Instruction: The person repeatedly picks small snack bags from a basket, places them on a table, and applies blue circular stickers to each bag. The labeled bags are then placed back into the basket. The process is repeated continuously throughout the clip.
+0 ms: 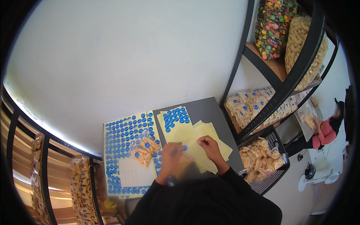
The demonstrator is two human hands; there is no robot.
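Note:
My left hand [170, 156] is blurred, its fingers curled over the right part of the table. Beside its fingertips is a round blue sticker [184, 148], and below them a blurred tan shape [181, 164] that looks like a bag of snacks. Whether the hand grips it cannot be made out. My right hand [210, 147] hovers over loose yellow backing sheets [218, 137], thumb and fingertips together, with nothing visible between them. Left of my left hand, clear snack bags [142, 154] with blue stickers lie on a large sticker sheet [128, 137].
A partly used sticker sheet [180, 133] and a white paper [136, 171] lie on the grey table [202, 109]. To the right are a black basket [281, 166] of snack bags and a black-framed shelf [270, 67]. Another person [326, 129] is at the far right; hanging snack bags [81, 188] are left.

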